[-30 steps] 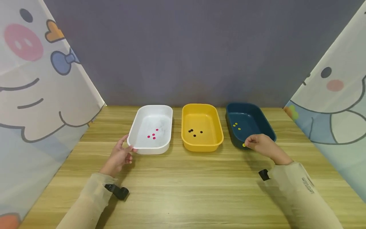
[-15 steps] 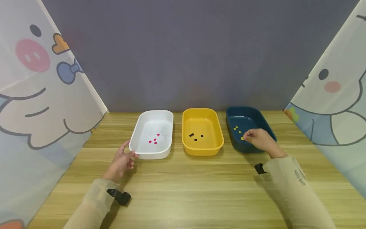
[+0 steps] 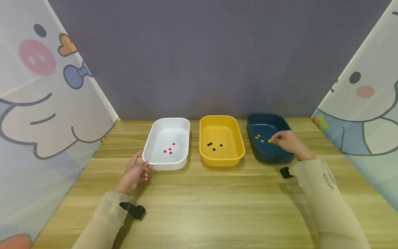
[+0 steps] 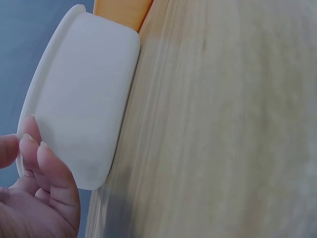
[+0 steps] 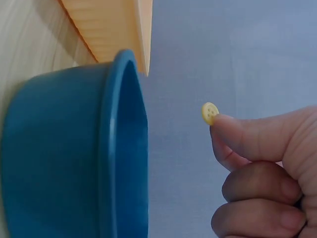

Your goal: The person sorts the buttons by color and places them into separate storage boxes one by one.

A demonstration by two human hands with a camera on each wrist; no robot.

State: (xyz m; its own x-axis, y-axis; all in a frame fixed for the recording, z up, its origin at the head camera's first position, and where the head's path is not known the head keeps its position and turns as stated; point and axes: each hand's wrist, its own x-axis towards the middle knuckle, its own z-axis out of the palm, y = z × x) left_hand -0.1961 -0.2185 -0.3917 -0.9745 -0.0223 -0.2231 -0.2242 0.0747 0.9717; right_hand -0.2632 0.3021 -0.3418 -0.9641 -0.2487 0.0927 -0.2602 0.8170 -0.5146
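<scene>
My right hand (image 3: 287,141) pinches a round yellow button (image 5: 210,113) between thumb and forefinger, its other fingers curled in. The button is held above the dark blue plastic tub (image 5: 54,148), beyond its rim in the right wrist view. Three yellow buttons (image 3: 262,141) lie on that tub's floor. At the near left corner of a white tub (image 3: 166,165), my left hand (image 3: 132,174) holds the rim, thumb at the front and forefinger along the left side. Several pinkish-red buttons (image 3: 170,149) lie inside the white tub.
Between the two stands a yellow tub (image 3: 221,162) with several black buttons (image 3: 214,149) in it. All three tubs are in a row on a wooden table (image 3: 199,204), close to a grey back panel (image 3: 214,58). Cartoon-printed cloths (image 3: 34,114) flank the table.
My right hand has carried the yellow button from the blue tub's near edge to over its inside. The left hand stays at the white tub's corner. The head view has shifted slightly.
</scene>
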